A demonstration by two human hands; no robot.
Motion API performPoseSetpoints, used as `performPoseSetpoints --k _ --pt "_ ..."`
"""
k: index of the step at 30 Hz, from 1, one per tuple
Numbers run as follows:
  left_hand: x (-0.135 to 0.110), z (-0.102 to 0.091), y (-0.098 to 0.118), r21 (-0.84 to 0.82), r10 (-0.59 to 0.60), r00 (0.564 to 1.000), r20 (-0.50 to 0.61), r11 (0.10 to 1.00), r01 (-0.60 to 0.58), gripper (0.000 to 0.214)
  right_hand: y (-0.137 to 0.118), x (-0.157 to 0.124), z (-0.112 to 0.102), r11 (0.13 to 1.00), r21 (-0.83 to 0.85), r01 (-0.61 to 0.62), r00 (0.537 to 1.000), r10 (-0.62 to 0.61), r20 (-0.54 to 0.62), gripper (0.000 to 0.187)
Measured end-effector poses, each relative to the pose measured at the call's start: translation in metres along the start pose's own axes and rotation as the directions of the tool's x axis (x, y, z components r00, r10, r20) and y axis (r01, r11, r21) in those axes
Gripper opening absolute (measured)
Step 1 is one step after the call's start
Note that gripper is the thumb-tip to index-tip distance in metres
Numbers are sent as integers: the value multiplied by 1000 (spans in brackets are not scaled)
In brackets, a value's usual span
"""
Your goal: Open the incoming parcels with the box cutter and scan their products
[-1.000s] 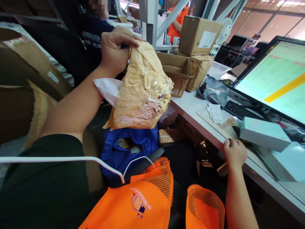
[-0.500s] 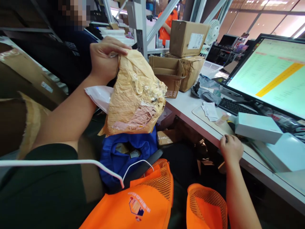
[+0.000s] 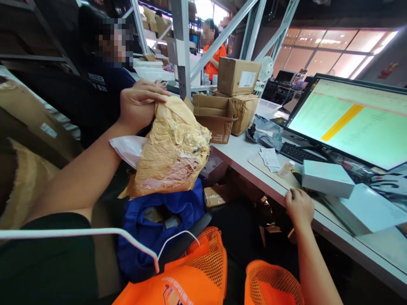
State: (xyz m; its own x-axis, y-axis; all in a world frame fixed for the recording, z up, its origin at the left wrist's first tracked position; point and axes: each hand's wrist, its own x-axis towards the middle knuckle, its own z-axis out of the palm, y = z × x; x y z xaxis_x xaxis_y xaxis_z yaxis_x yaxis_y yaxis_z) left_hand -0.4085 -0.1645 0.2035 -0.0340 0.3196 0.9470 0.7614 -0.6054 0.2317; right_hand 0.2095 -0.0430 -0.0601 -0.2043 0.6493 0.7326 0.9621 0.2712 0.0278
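- The fingers (image 3: pixel 152 94) of the left hand (image 3: pixel 138 106) curl over the top of the crumpled parcel (image 3: pixel 173 150), hiding its upper edge.
- The white bag (image 3: pixel 125 148) is mostly covered by the parcel.
- The label on the top box (image 3: pixel 237 76) is too small to read.
- The monitor (image 3: pixel 352 120) is cut off by the right edge; its text is illegible.
- The right hand (image 3: pixel 299 207) hides part of the worktop (image 3: pixel 241 150) edge.

This is a parcel-sorting warehouse workstation. A long white desk (image 3: pixel 241 148) carries a wide black-framed monitor (image 3: pixel 349 120) showing a green spreadsheet. Left of the monitor stand stacked brown cardboard shipping boxes (image 3: pixel 233 95) (one bears a white label). Beyond the boxes rise grey steel shelving racks (image 3: pixel 182 51), with a person in an orange vest (image 3: pixel 213 57) among them.
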Motion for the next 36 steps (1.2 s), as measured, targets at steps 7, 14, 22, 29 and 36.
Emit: performPoseSetpoints --k 7,14,22,29,36 --pt "2 -2 9 73 143 989 -36 987 -140 16 2 0 0 1000 -12 7 1000 -7 -8 30" --pt "2 -1 23 353 -61 995 83 935 28 48 1 0 -3 1000 -18 3 1000 -3 18 33" --pt "-8 -5 23 362 31 988 153 928 -85 46 4 1 0 1000 -4 22 1000 -22 5 32" --pt "-13 -10 16 369 121 962 243 906 -208 36 6 -1 2 1000 -6 27 1000 -27 4 33" --pt "-11 -16 18 457 26 918 395 862 -221 20 7 0 2 1000 3 14 999 -14 36 36"
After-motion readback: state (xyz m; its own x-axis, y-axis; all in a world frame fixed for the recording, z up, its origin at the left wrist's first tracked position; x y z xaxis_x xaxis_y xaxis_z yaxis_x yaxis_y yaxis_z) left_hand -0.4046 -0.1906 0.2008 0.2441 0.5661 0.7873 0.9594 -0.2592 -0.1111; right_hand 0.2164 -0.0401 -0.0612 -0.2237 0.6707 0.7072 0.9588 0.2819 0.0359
